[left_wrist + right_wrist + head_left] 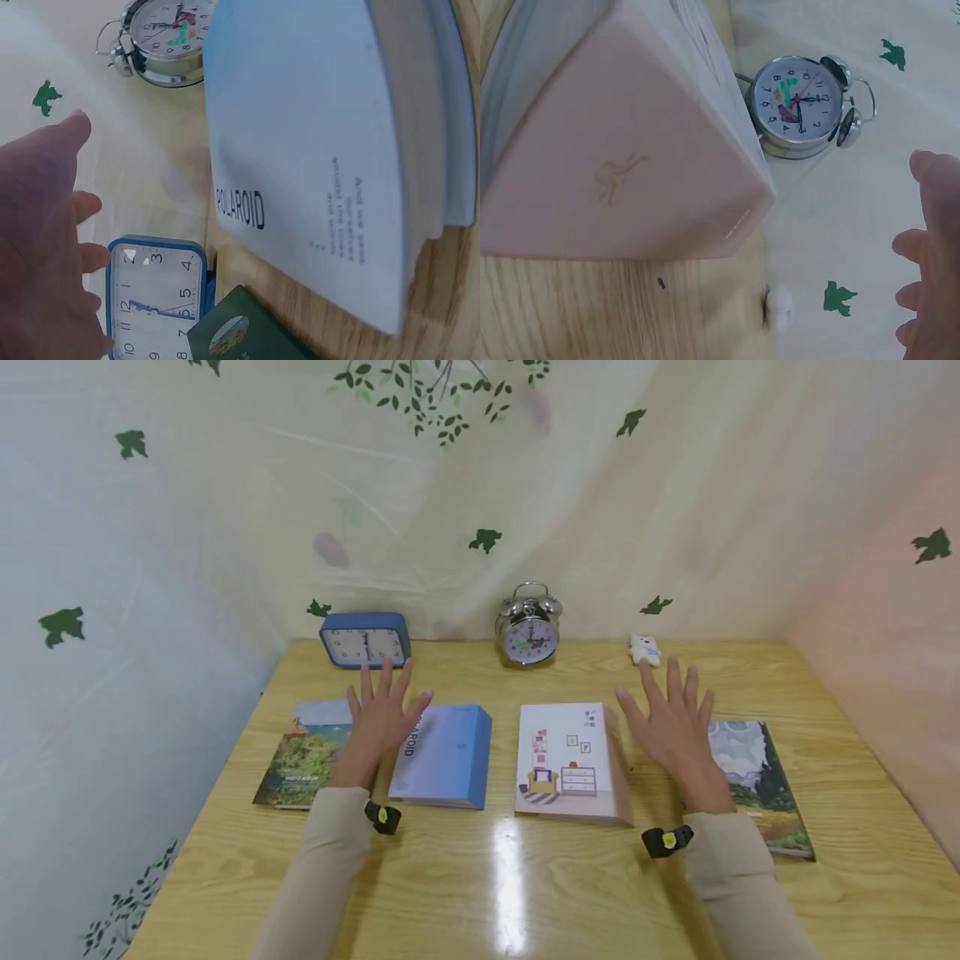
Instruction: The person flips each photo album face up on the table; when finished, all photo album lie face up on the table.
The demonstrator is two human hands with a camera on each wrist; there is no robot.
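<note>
Blue album (438, 756), white album (561, 760), both lengthwise front-to-back, spines (481, 760) rightward

Blue clock (365, 641), silver alarm clock (529, 635), white bear figurine (645, 650) lined back of worktop (442, 881); leaf-print cloth (420, 535) hung behind.

4 books (442, 756), 2 clocks (529, 637), 1 bear figure (644, 649), 2 hands (378, 720), 2 wrist straps (386, 819), 1 table (435, 885).

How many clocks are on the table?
2: a blue clock stands at the back left of the table, and a silver alarm clock stands at the back middle. I see no others hidden.
</note>
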